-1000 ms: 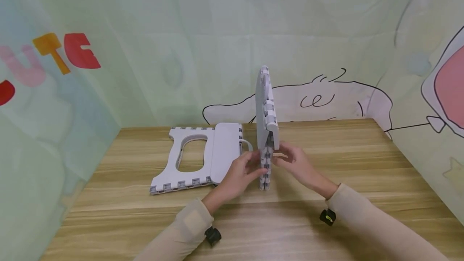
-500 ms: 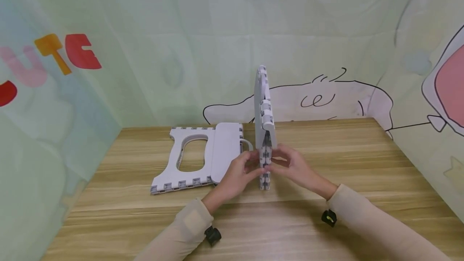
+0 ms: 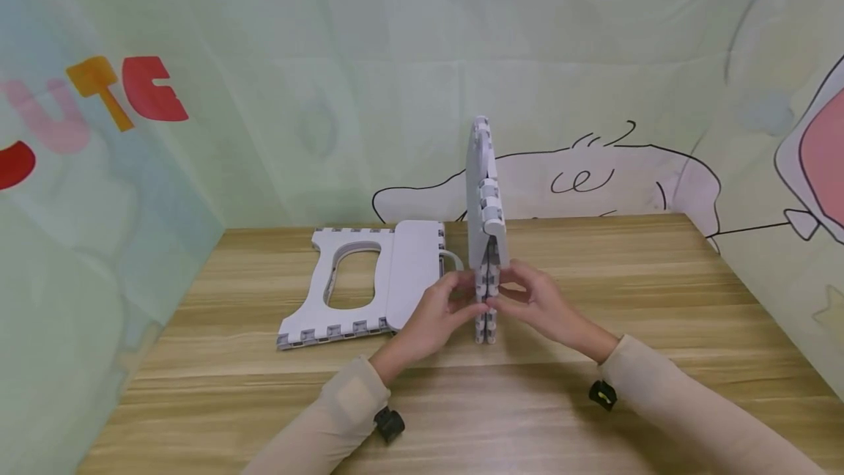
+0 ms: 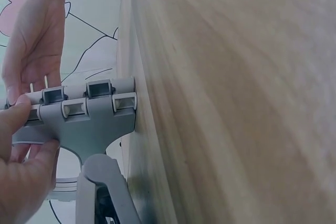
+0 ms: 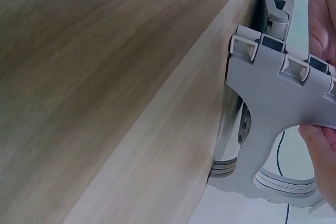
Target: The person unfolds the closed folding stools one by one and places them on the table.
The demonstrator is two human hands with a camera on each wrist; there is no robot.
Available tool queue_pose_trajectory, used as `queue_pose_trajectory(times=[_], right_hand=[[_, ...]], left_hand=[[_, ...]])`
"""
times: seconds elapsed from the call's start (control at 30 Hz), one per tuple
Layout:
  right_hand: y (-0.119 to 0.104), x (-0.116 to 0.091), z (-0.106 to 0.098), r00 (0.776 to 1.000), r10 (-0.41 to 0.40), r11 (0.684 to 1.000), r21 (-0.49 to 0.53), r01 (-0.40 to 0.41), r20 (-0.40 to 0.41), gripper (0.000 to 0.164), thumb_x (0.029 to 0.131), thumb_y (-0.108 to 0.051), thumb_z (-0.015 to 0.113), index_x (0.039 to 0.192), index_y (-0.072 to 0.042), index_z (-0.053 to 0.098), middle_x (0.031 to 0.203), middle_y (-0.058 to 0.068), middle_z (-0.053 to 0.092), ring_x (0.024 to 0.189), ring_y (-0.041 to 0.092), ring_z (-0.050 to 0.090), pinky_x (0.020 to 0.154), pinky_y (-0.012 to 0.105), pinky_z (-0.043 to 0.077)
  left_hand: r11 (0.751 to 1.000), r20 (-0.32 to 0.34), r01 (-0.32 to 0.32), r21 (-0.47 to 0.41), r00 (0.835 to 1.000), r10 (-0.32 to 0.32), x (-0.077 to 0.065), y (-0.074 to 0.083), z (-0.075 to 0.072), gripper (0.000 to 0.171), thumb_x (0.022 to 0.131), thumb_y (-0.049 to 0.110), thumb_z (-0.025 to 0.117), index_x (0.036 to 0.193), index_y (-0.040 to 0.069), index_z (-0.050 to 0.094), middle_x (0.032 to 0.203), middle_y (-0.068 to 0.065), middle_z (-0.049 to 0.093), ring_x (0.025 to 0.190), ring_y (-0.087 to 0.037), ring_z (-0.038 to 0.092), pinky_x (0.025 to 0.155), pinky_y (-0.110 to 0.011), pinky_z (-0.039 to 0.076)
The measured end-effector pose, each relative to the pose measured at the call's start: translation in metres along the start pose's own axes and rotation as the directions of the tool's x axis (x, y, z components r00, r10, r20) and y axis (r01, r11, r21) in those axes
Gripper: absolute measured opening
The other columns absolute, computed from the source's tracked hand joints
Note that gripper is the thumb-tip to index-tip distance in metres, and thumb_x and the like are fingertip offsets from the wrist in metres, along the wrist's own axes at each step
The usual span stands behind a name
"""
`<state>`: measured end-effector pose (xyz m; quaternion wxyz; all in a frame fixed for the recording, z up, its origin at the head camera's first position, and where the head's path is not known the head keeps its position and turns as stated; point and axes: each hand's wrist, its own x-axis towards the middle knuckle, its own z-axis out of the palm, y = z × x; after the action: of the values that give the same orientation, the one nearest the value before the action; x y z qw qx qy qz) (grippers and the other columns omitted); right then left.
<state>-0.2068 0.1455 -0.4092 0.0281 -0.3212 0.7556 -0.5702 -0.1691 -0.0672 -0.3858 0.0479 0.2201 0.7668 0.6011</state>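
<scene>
A white and grey folding step stool (image 3: 486,193) stands on edge on the table, folded flat, its hinged narrow side toward me. My left hand (image 3: 431,317) holds one leg panel low on its left side, thumb at the near edge. From the right, my right hand (image 3: 547,303) grips the other panel, the two thumb tips nearly meeting. In the left wrist view, the left thumb lies on the hinged edge of the stool (image 4: 89,129) and a finger reaches its cutout. The right wrist view has the right thumb (image 5: 317,148) at the cutout's edge.
A second folded stool (image 3: 412,270) lies flat to the left, its carrying handle (image 3: 453,259) close to the upright one. Wood-grain table (image 3: 593,255) runs under both. A printed cloth backdrop (image 3: 395,94) hangs behind and at the sides.
The right hand's thumb has come in to the stool's near edge, opposite the left thumb. The left hand keeps its place. The upright stool has shifted only slightly in view.
</scene>
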Motion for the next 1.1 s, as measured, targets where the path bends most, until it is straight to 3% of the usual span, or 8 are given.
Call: queue_pose_trajectory(times=[0.27, 0.5, 1.1], right_hand=[[-0.001, -0.003, -0.004, 1.0, 0.005, 1.0, -0.02, -0.005, -0.003, 0.044, 0.09, 0.001, 0.071, 0.13, 0.005, 0.053, 0.128, 0.021, 0.06, 0.119, 0.037, 0.058, 0.1, 0.05, 0.047], [0.001, -0.007, -0.009, 1.0, 0.001, 0.999, -0.047, -0.002, -0.019, 0.047, 0.09, 0.0, 0.072, 0.133, 0.004, 0.053, 0.13, 0.021, 0.059, 0.119, 0.038, 0.058, 0.098, 0.052, 0.048], [0.002, -0.018, -0.02, 0.998, 0.012, 0.997, -0.069, -0.016, -0.064, 0.052, 0.088, 0.003, 0.072, 0.135, 0.006, 0.05, 0.131, 0.024, 0.057, 0.117, 0.04, 0.058, 0.097, 0.052, 0.049]], left_hand=[[1.0, 0.015, 0.016, 0.0, 1.0, -0.016, 0.001, 0.0, 0.0, 0.044, 0.094, 0.001, 0.067, 0.133, -0.008, 0.049, 0.133, -0.021, 0.053, 0.126, -0.032, 0.053, 0.104, -0.039, 0.046], [1.0, 0.026, 0.007, 0.012, 1.0, -0.008, 0.01, -0.035, 0.001, 0.049, 0.095, 0.014, 0.068, 0.138, 0.001, 0.049, 0.136, -0.012, 0.052, 0.127, -0.024, 0.052, 0.102, -0.028, 0.046], [1.0, 0.023, 0.01, -0.01, 1.0, -0.01, 0.011, -0.038, 0.004, 0.046, 0.095, 0.01, 0.068, 0.135, -0.001, 0.05, 0.134, -0.014, 0.052, 0.125, -0.026, 0.053, 0.101, -0.028, 0.048]])
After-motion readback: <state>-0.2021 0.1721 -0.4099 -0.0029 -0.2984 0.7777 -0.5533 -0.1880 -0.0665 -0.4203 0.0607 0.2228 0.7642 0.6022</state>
